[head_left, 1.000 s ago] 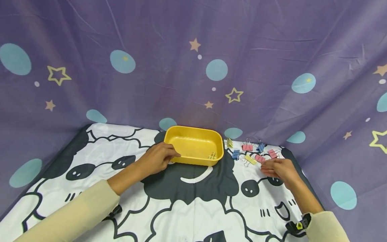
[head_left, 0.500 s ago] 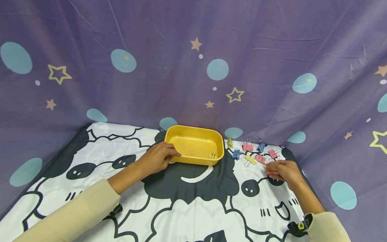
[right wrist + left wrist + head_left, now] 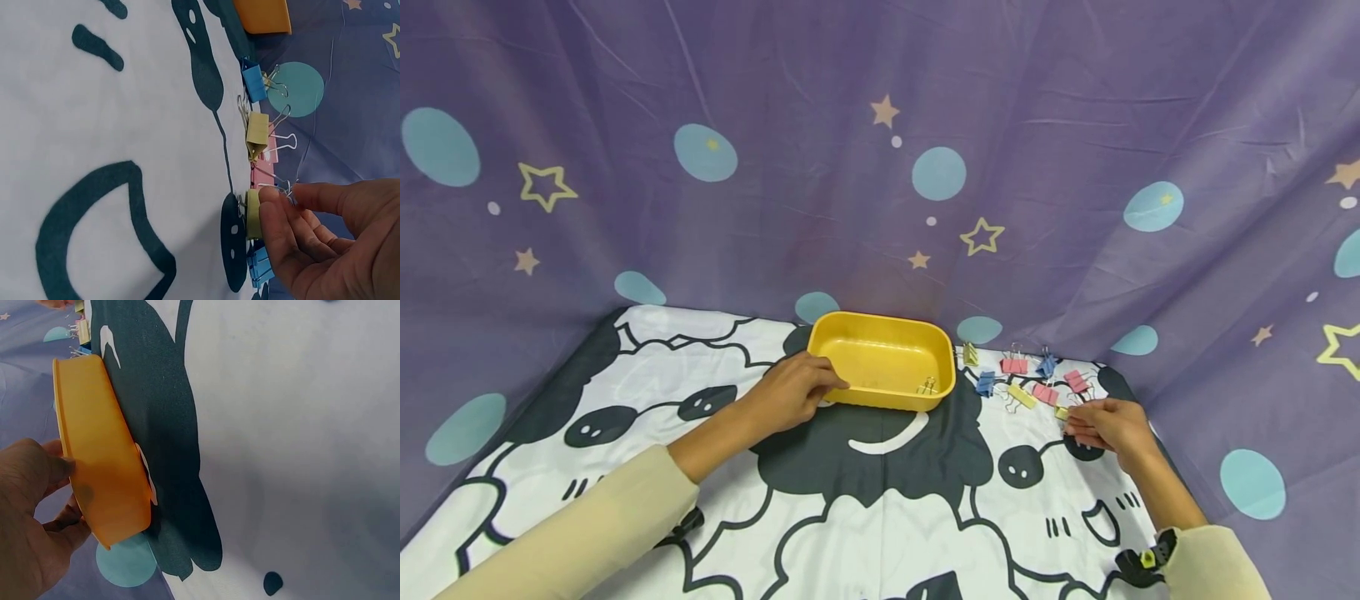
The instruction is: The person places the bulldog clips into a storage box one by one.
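In the head view, a yellow plastic tray (image 3: 880, 398) stands at the back of the cloth. My left hand (image 3: 793, 387) grips its left end by the rim, and the left wrist view shows the thumb and fingers of the left hand (image 3: 34, 506) at the tray's wall (image 3: 103, 450). My right hand (image 3: 1105, 425) is at the right, among loose binder clips. In the right wrist view, the thumb and fingertips of the right hand (image 3: 325, 237) pinch at the wire handle of a yellow binder clip (image 3: 253, 214), its body partly behind the fingers.
Several pink, blue and yellow clips lie right of the tray, such as a pink clip (image 3: 1013, 367) and a blue clip (image 3: 985, 383). Wire handles of a clip (image 3: 927, 386) show inside the tray. A purple curtain (image 3: 820, 167) hangs behind the black-and-white cloth (image 3: 880, 533).
My right hand has moved slightly right, and the yellow clip at its fingertips, hidden a second ago, now shows. My left hand and the tray have stayed in place.
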Available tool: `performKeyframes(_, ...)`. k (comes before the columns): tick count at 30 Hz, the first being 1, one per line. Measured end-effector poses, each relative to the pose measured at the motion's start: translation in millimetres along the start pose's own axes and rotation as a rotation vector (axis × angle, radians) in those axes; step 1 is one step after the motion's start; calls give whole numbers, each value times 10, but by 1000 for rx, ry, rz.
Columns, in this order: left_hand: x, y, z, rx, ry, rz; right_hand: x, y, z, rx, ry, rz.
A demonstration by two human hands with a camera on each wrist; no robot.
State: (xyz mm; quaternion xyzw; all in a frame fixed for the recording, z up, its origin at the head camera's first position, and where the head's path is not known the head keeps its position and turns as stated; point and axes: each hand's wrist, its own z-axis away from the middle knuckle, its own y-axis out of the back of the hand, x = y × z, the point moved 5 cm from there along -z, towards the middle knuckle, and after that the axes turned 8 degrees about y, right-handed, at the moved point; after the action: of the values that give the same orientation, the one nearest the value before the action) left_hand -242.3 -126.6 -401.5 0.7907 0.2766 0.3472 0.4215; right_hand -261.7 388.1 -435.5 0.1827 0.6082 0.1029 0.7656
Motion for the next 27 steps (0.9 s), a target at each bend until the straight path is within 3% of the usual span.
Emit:
performKeyframes(5,5,-2,-1,11,-11,-3,26,43,5,24,0,-17)
performKeyframes(16,18,10,-1,11,-5,-9,8,87,84,-8,-4,-156)
performKeyframes(27,23,10,-13,1,-5,-3,5,125,125,-113,-36,-273)
